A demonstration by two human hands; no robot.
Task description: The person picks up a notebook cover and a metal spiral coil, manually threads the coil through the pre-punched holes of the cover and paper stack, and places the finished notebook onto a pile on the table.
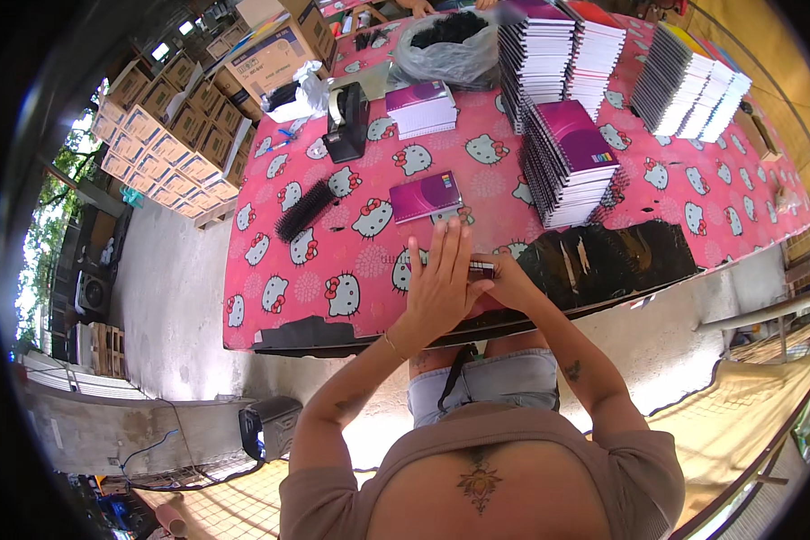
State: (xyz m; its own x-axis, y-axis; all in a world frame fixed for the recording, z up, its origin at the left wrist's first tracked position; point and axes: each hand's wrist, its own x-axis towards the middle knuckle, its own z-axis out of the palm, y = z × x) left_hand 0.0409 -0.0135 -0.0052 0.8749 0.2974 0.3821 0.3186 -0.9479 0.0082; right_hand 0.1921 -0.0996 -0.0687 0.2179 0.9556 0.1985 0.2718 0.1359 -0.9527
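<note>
Nearest was the wearer's brown shirt (504, 423), with both forearms reaching over the near edge of a table (319, 261) covered in pink printed cloth. Flat and open, the left hand (441, 270) lay palm down, its fingers straight and pointing to the far side, over a small dark-edged thing (482, 269) mostly hidden beneath it. Bent, the right hand (511, 281) met that thing from the right; whether its fingers gripped it could not be told. Left of the left hand, a thin coil (376, 259) stuck out. Just beyond the fingertips lay a purple notebook (426, 196). Farther left were a black bundle (304, 211) and a tape dispenser (346, 121); beyond the notebook stood a stack of purple pads (420, 110), and at the far side a plastic bag (447, 65) with black contents. Spiral notebooks (567, 162) rose in stacks on the right. Cartons (171, 135) were piled at the far left, past the table.
</note>
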